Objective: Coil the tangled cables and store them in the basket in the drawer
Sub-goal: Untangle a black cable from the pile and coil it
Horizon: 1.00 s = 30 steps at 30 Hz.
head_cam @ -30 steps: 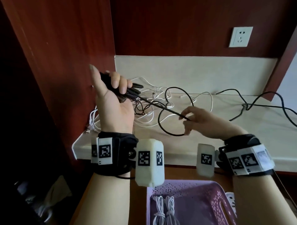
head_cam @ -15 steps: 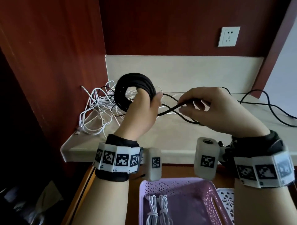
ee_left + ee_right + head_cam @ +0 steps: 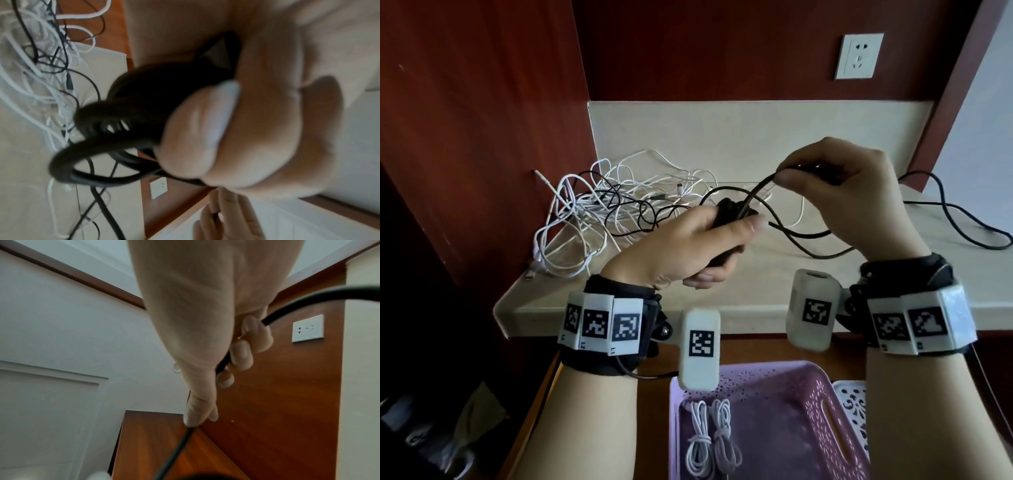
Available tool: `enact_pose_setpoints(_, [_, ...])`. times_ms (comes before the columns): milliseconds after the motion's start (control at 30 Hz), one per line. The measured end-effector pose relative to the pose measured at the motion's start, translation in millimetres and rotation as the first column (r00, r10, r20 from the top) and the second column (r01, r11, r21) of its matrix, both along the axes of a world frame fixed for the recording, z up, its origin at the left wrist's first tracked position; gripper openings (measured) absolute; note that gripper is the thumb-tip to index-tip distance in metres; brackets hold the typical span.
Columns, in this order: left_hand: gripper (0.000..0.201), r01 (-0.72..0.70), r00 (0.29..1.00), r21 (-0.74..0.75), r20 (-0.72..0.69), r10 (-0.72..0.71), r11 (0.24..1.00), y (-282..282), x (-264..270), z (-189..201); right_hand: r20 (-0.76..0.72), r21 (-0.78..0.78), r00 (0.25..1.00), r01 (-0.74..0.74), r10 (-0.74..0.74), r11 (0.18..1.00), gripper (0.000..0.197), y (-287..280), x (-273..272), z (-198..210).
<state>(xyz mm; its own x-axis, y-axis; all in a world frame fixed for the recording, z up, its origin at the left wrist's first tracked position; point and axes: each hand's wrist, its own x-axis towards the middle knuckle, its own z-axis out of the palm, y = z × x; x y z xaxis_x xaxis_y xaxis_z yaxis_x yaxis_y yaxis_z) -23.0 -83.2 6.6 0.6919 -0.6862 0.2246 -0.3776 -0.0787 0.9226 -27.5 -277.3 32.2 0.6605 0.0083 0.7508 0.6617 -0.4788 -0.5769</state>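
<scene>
My left hand [image 3: 702, 246] grips a black cable coil [image 3: 729, 214] above the cream counter [image 3: 688, 294]; the left wrist view shows the coil [image 3: 131, 100] pressed under my thumb. My right hand [image 3: 839, 192] pinches the loose run of the same black cable [image 3: 756, 186] just right of the coil, and the right wrist view has that cable [image 3: 224, 361] passing between thumb and fingers. Its tail [image 3: 962, 219] trails off across the counter to the right. A tangle of white and black cables [image 3: 599, 212] lies at the counter's back left. The purple basket [image 3: 822, 411] sits in the open drawer below, holding two coiled white cables [image 3: 710, 442].
A dark red wooden panel [image 3: 482, 137] walls off the left side. A white wall socket [image 3: 859, 56] is mounted above the counter's backsplash. A white perforated basket [image 3: 854, 407] sits right of the purple one in the drawer.
My left hand has turned over and lowered the coil from upright to palm-down over the counter. My right hand has risen slightly, still pinching the loose cable beside the coil.
</scene>
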Motion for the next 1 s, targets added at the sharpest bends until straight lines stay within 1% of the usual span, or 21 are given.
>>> enact_pose_setpoints(100, [0.050,0.057,0.994,-0.105,-0.083,-0.065,0.993,2.3,-0.6,1.8,-0.007,0.066,0.998,-0.065,0.066,0.996,0.011,3.4,9.3,-7.3])
enact_pose_setpoints(133, [0.049,0.091,0.988,-0.156,-0.113,-0.109,0.984,4.4,-0.9,2.4,-0.025,0.074,0.995,-0.098,0.100,0.992,0.013,6.1,13.1,-10.7])
enact_pose_setpoints(200, [0.046,0.207,0.948,-0.301,-0.174,-0.267,0.931,9.3,1.9,2.8,-0.071,0.054,0.984,-0.162,0.166,0.985,0.019,13.9,20.4,-18.4])
enact_pose_setpoints(233, [0.044,0.274,0.911,-0.393,-0.185,-0.367,0.878,11.3,4.2,2.8,-0.099,0.036,0.976,-0.193,0.196,0.980,0.025,18.4,23.6,-21.7])
enact_pose_setpoints(267, [0.044,0.333,0.866,-0.498,-0.174,-0.469,0.800,13.3,6.9,2.8,-0.132,0.024,0.965,-0.227,0.228,0.974,0.031,22.9,26.4,-24.7])
enact_pose_setpoints(300, [0.045,0.368,0.815,-0.611,-0.151,-0.560,0.701,14.7,8.6,3.3,-0.168,0.029,0.949,-0.265,0.266,0.964,0.036,27.3,28.4,-27.0])
enact_pose_setpoints(333, [0.046,0.357,0.766,-0.729,-0.130,-0.630,0.584,15.8,9.2,4.8,-0.203,0.051,0.929,-0.306,0.309,0.951,0.040,31.3,29.4,-29.0])
enact_pose_setpoints(367, [0.048,0.311,0.728,-0.834,-0.099,-0.678,0.456,16.6,9.0,6.6,-0.236,0.080,0.906,-0.341,0.350,0.937,0.041,34.6,29.4,-30.4])
enact_pose_setpoints(400, [0.047,0.247,0.731,-0.908,-0.054,-0.680,0.338,18.0,7.9,8.4,-0.269,0.105,0.885,-0.364,0.379,0.925,0.038,37.0,28.7,-31.9])
enact_pose_setpoints(433, [0.044,0.179,0.751,-0.956,-0.020,-0.660,0.233,20.5,7.0,10.7,-0.299,0.109,0.873,-0.369,0.384,0.923,0.032,38.2,27.8,-32.4])
enact_pose_setpoints(467, [0.037,0.112,0.775,-0.983,-0.003,-0.632,0.143,23.5,6.0,13.4,-0.327,0.086,0.871,-0.359,0.367,0.929,0.025,38.1,28.2,-33.6])
enact_pose_setpoints(500, [0.028,0.054,0.795,-0.997,0.006,-0.607,0.061,26.7,5.9,15.7,-0.355,0.043,0.872,-0.345,0.337,0.938,0.018,37.3,29.6,-35.3])
enact_pose_setpoints(533, [0.021,-0.004,0.822,-1.000,-0.004,-0.569,0.001,30.0,6.5,17.0,-0.381,-0.012,0.873,-0.334,0.304,0.943,0.015,36.1,30.7,-37.1])
enact_pose_setpoints(567, [0.020,-0.049,0.843,-0.998,-0.018,-0.537,-0.043,33.4,7.8,17.2,-0.405,-0.068,0.872,-0.329,0.275,0.942,0.014,34.6,32.1,-39.3])
enact_pose_setpoints(667, [0.044,-0.171,0.885,-0.980,-0.107,-0.454,-0.103,39.5,10.9,15.6,-0.449,-0.247,0.873,-0.326,0.190,0.912,0.018,27.8,37.1,-47.5])
enact_pose_setpoints(700, [0.049,-0.201,0.902,-0.972,-0.136,-0.410,-0.120,39.1,12.5,15.7,-0.457,-0.300,0.876,-0.313,0.153,0.901,0.019,25.4,39.1,-49.7])
enact_pose_setpoints(733, [0.052,-0.234,0.924,-0.964,-0.179,-0.338,-0.129,37.9,13.9,15.9,-0.459,-0.323,0.879,-0.303,0.131,0.897,0.018,23.4,41.6,-52.0])
enact_pose_setpoints(800, [0.051,-0.292,0.944,-0.949,-0.266,-0.194,-0.121,35.6,16.0,17.2,-0.430,-0.294,0.895,-0.266,0.121,0.918,0.014,23.1,43.8,-53.2])
enact_pose_setpoints(833, [0.047,-0.318,0.944,-0.943,-0.306,-0.125,-0.097,34.9,17.2,17.8,-0.388,-0.258,0.915,-0.225,0.113,0.940,0.014,23.9,44.0,-52.1])
enact_pose_setpoints(900, [0.040,-0.367,0.930,-0.930,-0.367,0.000,-0.016,31.4,19.9,16.7,-0.271,-0.182,0.959,-0.132,0.080,0.974,0.016,25.9,40.8,-45.9])
enact_pose_setpoints(1000, [0.032,-0.414,0.903,-0.905,-0.393,0.175,0.101,25.7,22.6,13.8,-0.089,-0.197,0.996,-0.017,0.000,0.980,0.014,28.4,32.4,-35.1])
